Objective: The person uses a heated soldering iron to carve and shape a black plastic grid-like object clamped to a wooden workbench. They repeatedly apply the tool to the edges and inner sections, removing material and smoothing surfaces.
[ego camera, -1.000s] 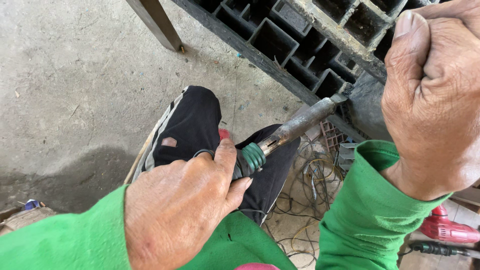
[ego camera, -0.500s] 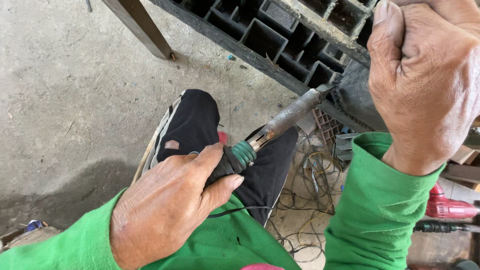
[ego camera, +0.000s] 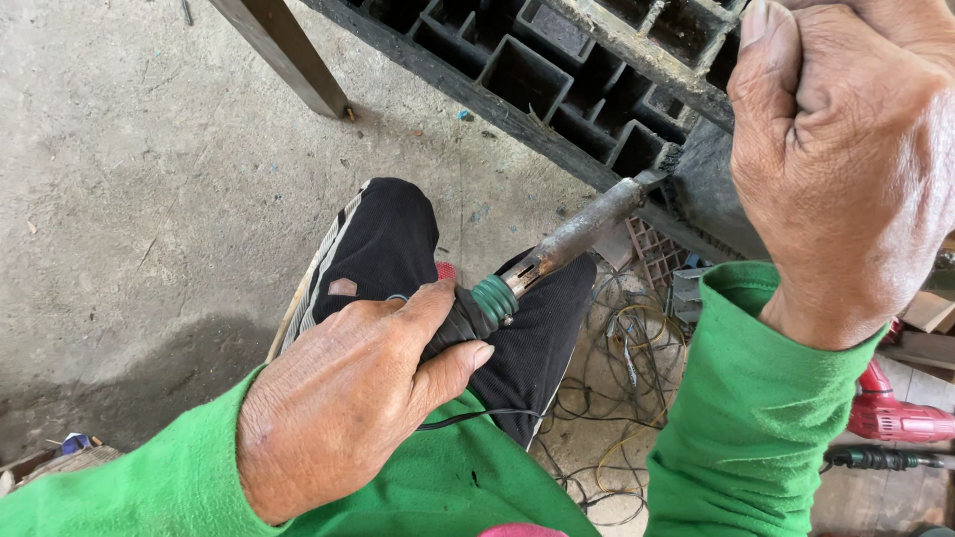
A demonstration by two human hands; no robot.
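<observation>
Compared with half a second ago, left hand (ego camera: 348,398) sits a touch lower and nearer the camera, and the tool's tip has crept slightly along the crate edge; right hand (ego camera: 846,159) is nearly unchanged. Left grip: fingers wrapped closed round the dark handle of the soldering iron (ego camera: 557,249), thumb lying along the top just behind the green collar (ego camera: 494,298), probably to steer the tip. The iron's rusty barrel slants up and away from the left hand, its tip touching the lower edge of the black plastic crate (ego camera: 517,70), where the crate meets a dark piece under the right hand. Right grip: clenched into a fist at the crate's right end, apparently steadying the crate against the tip's push; what it encloses is hidden, so I cannot tell what it holds. Both forearms wear green sleeves (ego camera: 756,398). Below the iron: a knee in black trousers (ego camera: 398,239), and a thin black cord (ego camera: 477,418) running from the handle. Right of the knee, a tangle of loose wires (ego camera: 617,378) lies on the concrete floor (ego camera: 149,199). Below the right wrist, a red power drill (ego camera: 895,413). No labels or packages legible.
</observation>
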